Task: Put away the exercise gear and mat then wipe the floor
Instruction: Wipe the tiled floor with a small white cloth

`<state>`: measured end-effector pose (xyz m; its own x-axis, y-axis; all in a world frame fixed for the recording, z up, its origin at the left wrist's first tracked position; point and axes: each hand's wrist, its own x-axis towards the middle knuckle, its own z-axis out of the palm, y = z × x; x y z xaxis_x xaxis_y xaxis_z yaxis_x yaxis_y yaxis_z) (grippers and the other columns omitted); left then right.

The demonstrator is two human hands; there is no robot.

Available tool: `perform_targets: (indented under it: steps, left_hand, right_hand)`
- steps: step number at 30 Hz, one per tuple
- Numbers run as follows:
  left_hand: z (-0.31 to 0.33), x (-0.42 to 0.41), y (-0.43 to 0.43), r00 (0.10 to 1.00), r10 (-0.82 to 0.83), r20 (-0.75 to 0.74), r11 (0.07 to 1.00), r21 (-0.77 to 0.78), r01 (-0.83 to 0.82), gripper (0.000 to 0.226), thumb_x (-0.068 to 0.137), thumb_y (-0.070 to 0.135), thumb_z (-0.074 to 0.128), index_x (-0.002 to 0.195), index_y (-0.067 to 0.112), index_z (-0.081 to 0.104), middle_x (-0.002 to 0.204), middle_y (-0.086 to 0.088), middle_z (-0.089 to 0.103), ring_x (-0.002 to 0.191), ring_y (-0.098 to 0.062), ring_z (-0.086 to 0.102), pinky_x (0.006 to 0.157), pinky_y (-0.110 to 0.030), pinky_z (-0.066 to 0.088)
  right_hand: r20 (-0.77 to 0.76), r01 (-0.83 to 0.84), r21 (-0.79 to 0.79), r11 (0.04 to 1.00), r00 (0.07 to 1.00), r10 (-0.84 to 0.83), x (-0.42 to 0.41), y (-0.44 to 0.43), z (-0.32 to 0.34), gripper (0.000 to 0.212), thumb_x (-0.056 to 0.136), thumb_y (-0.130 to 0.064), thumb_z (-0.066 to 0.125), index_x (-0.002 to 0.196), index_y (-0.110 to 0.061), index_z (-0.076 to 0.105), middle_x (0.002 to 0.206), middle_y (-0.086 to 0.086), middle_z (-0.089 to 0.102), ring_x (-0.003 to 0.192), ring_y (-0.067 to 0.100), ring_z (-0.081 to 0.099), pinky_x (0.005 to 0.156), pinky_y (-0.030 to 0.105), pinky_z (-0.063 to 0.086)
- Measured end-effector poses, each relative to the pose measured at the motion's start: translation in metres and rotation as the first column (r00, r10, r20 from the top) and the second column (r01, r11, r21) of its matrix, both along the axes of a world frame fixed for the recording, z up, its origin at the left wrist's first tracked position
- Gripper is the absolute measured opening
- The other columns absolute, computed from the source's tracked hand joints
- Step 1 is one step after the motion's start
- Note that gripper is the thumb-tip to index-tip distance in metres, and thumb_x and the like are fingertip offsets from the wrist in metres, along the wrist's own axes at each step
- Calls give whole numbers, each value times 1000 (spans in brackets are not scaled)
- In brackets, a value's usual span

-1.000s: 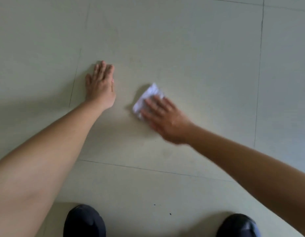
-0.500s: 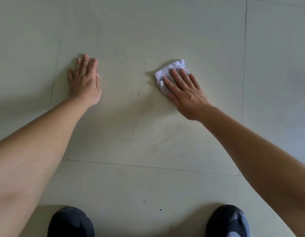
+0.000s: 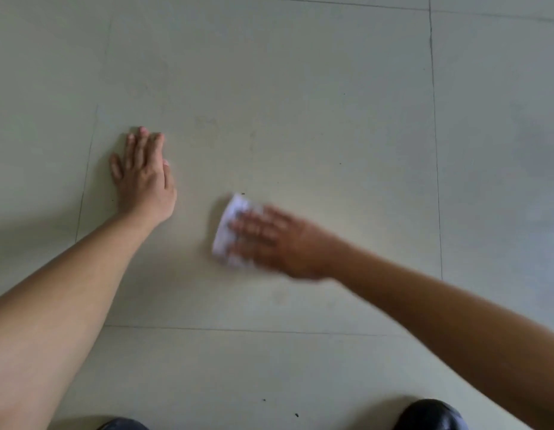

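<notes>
My right hand lies flat on a small folded white cloth, pressing it against the pale tiled floor; both are blurred by motion. The cloth's left part sticks out from under my fingers. My left hand rests palm down on the floor to the left of the cloth, fingers spread, holding nothing. No exercise gear or mat is in view.
Dark grout lines cross the floor at the right, left and near me. Two dark shoes show at the bottom edge. A few tiny dark specks lie on the tiles.
My right hand has slid the cloth back toward me and to the left, closer to my left hand. My left hand stays planted on the floor.
</notes>
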<state>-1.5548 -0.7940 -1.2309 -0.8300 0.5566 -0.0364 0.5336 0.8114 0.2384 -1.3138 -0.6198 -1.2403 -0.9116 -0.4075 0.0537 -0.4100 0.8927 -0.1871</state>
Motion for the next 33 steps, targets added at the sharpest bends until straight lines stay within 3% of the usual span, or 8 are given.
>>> perform_targets:
  steps: [3, 7, 11, 16, 21, 24, 29, 33]
  left_hand:
    - [2, -3, -1, 1000, -3, -2, 1000, -12, 3, 49, 99, 16, 36, 148, 12, 34, 160, -12, 23, 149, -30, 17, 116, -56, 12]
    - [13, -9, 9, 997, -32, -69, 998, -64, 28, 48, 88, 21, 37, 133, 8, 48, 145, -21, 42, 133, -41, 38, 104, -55, 30]
    - [21, -23, 34, 990, 35, -135, 997, -57, -43, 37, 89, 23, 36, 111, 4, 58, 124, -27, 49, 118, -43, 44, 99, -54, 31]
    - [9, -47, 80, 1000, 21, -20, 999, -36, -21, 52, 103, 30, 30, 151, 12, 30, 162, -15, 15, 149, -32, 12, 116, -56, 8]
    - [-9, -41, 84, 994, 47, -96, 997, -49, -52, 56, 99, 36, 25, 153, 18, 28, 163, -8, 17, 150, -25, 14, 116, -56, 8]
    - [-10, -43, 84, 994, 50, -96, 996, -67, -56, 57, 98, 37, 23, 153, 20, 27, 163, -6, 16, 150, -23, 13, 117, -54, 7]
    - [-9, -41, 85, 993, 54, -101, 996, -71, -61, 56, 99, 36, 25, 152, 20, 29, 163, -6, 17, 150, -22, 14, 117, -53, 8]
    - [-8, -41, 85, 993, 57, -101, 994, -91, -66, 56, 99, 36, 26, 152, 21, 29, 163, -6, 18, 150, -23, 15, 117, -53, 9]
  right_hand:
    - [-72, 363, 88, 928, 931, -357, -68, 77, 7, 46, 109, -35, 26, 151, -25, 43, 158, 17, 36, 147, 36, 32, 116, 49, 28]
    - [147, 635, 59, 770, 757, -636, -120, 109, 21, 53, 106, -46, 17, 157, -35, 25, 166, 10, 15, 154, 34, 9, 123, 46, 7]
    - [-42, 425, -29, 905, 904, -425, -108, 57, 0, 48, 104, -35, 33, 149, -21, 46, 157, 19, 36, 147, 42, 30, 120, 52, 23]
    - [1, 108, 22, 994, 994, -109, -101, 66, 4, 48, 106, -38, 30, 152, -27, 41, 161, 9, 31, 151, 31, 23, 123, 46, 17]
    - [-8, 442, 144, 885, 895, -446, -168, 164, 6, 53, 106, -42, 18, 155, -27, 33, 162, 18, 27, 149, 37, 25, 117, 47, 23]
    - [117, 684, 88, 724, 715, -689, -212, 191, 17, 53, 106, -48, 18, 158, -36, 19, 168, 9, 8, 154, 31, 4, 122, 46, 7]
    - [192, 844, 35, 535, 520, -833, -271, 183, 18, 55, 106, -47, 16, 159, -34, 15, 168, 6, 0, 154, 28, -6, 123, 43, -7]
    - [118, 651, 42, 758, 750, -651, -267, 135, 16, 56, 104, -43, 14, 158, -32, 23, 167, 11, 11, 154, 35, 4, 123, 44, -1]
